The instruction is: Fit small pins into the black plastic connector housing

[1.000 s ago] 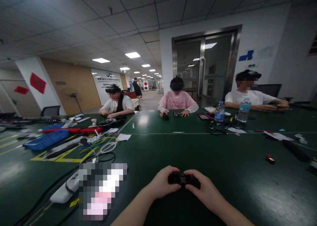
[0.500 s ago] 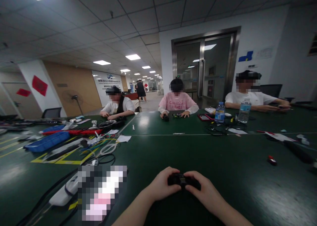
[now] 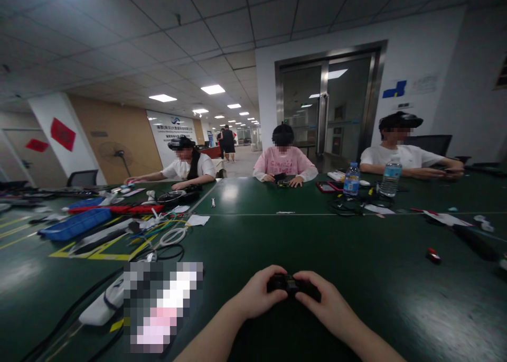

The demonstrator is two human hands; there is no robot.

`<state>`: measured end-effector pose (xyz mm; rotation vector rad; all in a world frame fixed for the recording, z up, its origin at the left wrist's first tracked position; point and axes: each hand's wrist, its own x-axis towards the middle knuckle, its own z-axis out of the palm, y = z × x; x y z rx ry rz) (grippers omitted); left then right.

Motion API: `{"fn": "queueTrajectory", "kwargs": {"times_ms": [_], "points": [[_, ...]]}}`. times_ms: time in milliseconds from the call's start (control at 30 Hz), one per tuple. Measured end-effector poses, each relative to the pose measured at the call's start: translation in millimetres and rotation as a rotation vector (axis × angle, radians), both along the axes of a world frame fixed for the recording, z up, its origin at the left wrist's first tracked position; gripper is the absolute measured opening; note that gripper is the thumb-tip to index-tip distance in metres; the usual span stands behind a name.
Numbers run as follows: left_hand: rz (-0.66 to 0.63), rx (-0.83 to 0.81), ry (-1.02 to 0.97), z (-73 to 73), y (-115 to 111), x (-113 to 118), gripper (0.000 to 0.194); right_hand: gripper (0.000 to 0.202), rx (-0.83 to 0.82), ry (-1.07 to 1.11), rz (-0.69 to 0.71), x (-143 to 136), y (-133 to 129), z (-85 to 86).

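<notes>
Gripping a small black object, curled hands [image 3: 291, 293] meet above the green table [image 3: 253, 246], indoors.

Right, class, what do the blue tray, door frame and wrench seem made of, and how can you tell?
Blue tray: probably moulded plastic, lightly glossy; even colour, thin walls.
Door frame: metal, perhaps stainless steel, satin; soft grey reflections.
Wrench: likely steel; silvery sheen, though too small to be sure.
</notes>
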<state>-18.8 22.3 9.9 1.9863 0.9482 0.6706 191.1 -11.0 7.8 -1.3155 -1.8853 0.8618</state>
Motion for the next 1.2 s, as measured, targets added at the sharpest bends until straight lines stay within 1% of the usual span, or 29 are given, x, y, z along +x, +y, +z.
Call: {"fn": "queueTrajectory", "kwargs": {"times_ms": [133,233,400,567,700,933,1200], "points": [[-0.026,-0.036,-0.056,3.6,-0.9,0.0,0.04,0.031,-0.029,-0.002,0.004,-0.6,-2.1,4.3],[-0.021,-0.044,-0.067,1.9,-0.4,-0.1,0.041,0.033,-0.03,0.011,0.002,-0.5,-2.1,4.7],[0.023,-0.073,-0.064,-3.4,1.7,0.8,0.053,0.033,-0.02,0.012,-0.009,0.0,0.4,-0.6],[0.009,-0.03,-0.031,-0.7,0.7,1.4,0.044,0.031,-0.01,0.015,0.002,-0.1,-1.1,0.8],[0.029,-0.04,-0.03,0.9,-0.6,0.8,0.045,0.032,-0.036,0.0,-0.003,-0.1,-2.9,3.7],[0.006,-0.057,-0.024,2.7,-1.1,1.7,0.044,0.033,-0.024,-0.003,-0.01,0.4,-2.8,3.6],[-0.002,-0.047,-0.016,7.3,-4.0,2.3,0.041,0.033,-0.055,-0.001,-0.008,1.3,-3.1,5.2]]}}
